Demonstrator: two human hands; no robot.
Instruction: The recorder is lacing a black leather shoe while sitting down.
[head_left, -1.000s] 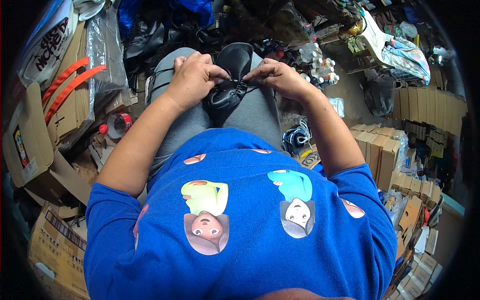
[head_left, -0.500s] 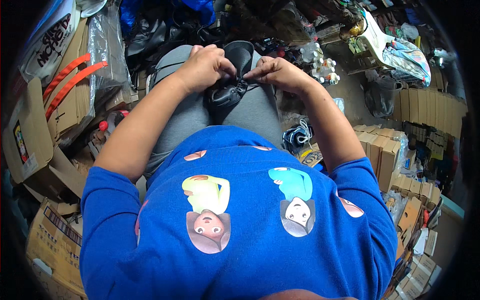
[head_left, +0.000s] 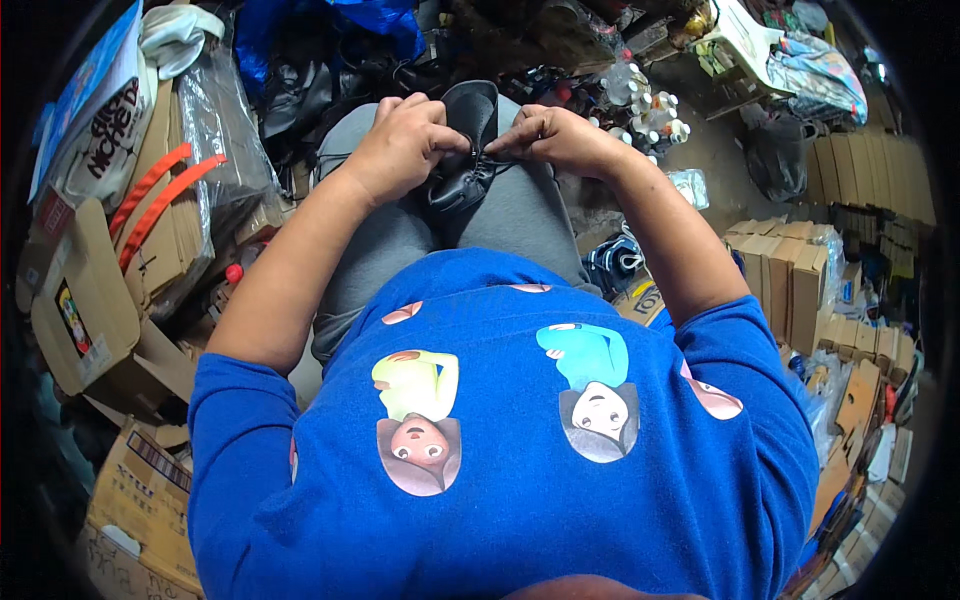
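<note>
A black leather shoe point(head_left: 462, 186) rests across my grey-trousered thighs, its toe turned toward me and its opening away. My left hand point(head_left: 412, 140) is at the shoe's left side, thumb and forefinger pinched at the lacing. From the other side my right hand point(head_left: 545, 138) reaches in, its thumb and forefinger closed at the same lacing. A thin dark shoelace point(head_left: 481, 152) runs between the two sets of fingertips, though its ends are too small to make out.
Several black shoes point(head_left: 300, 95) lie beyond my knees at the left. Open cardboard boxes point(head_left: 85, 300) and orange straps point(head_left: 165, 195) are on my left. White-capped bottles point(head_left: 655, 120), a dark bin point(head_left: 778, 160) and stacked shoeboxes point(head_left: 790, 270) stand on the right.
The whole view has shifted slightly, with surroundings sitting a little further right. Both hands stay at the shoe's lacing, with their fingertips hardly moved.
</note>
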